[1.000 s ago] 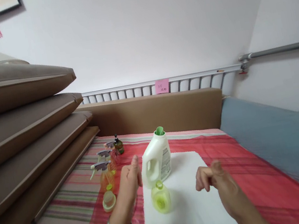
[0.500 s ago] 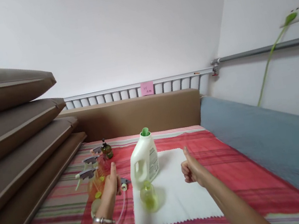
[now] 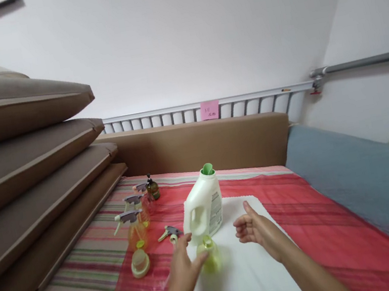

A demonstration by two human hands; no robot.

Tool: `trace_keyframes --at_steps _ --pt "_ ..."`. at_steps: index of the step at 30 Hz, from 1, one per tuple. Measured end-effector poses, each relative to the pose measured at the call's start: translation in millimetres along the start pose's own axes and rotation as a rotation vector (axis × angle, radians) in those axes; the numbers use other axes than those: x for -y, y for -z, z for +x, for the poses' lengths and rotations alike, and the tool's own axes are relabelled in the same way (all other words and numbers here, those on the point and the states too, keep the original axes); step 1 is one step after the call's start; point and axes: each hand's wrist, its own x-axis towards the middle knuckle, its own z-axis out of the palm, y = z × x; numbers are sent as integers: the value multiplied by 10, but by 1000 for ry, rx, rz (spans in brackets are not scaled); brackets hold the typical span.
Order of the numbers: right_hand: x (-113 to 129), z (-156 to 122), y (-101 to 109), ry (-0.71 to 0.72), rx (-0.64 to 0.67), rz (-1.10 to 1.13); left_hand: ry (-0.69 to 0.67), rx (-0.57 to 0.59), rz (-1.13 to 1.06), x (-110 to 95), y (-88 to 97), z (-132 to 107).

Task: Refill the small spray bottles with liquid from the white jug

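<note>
My left hand (image 3: 184, 265) is open, thumb and fingers spread, close beside a small yellow-green clear bottle (image 3: 210, 255) without a top. Whether the thumb touches the bottle I cannot tell. My right hand (image 3: 258, 229) is open over the white cloth (image 3: 255, 275), fingers loosely curved and nothing in them. Between the hands, a little further back, a large white detergent jug (image 3: 205, 206) stands upright with a green spout in its neck. Left of the jug lies a loose spray trigger head (image 3: 170, 231), partly hidden by my left hand.
Several spray bottles (image 3: 136, 231) stand at the left, with a dark pump bottle (image 3: 153, 188) behind them. A round pale brush (image 3: 140, 264) lies nearer. Stacked brown cushions (image 3: 32, 164) rise on the left; a blue padded panel (image 3: 356, 187) runs along the right.
Both hands have gone from thumbs-up fists to open. The left hand has moved right, up to the yellow-green bottle. The view has shifted to the left.
</note>
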Motion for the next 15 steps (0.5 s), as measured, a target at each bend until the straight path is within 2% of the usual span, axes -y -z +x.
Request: trace_keyframes --at_steps 3,6,10,15 --pt "11 20 -244 -1 46 67 -61 26 99 238 -257 -160" --pt "-29 75 -479 -10 74 132 -64 82 92 372 -429 -169" --pt "-157 202 -762 -48 72 171 -73 175 24 410 -512 -65" --pt "-306 489 -1104 -46 -14 179 -115 241 -71 445 -531 -12"
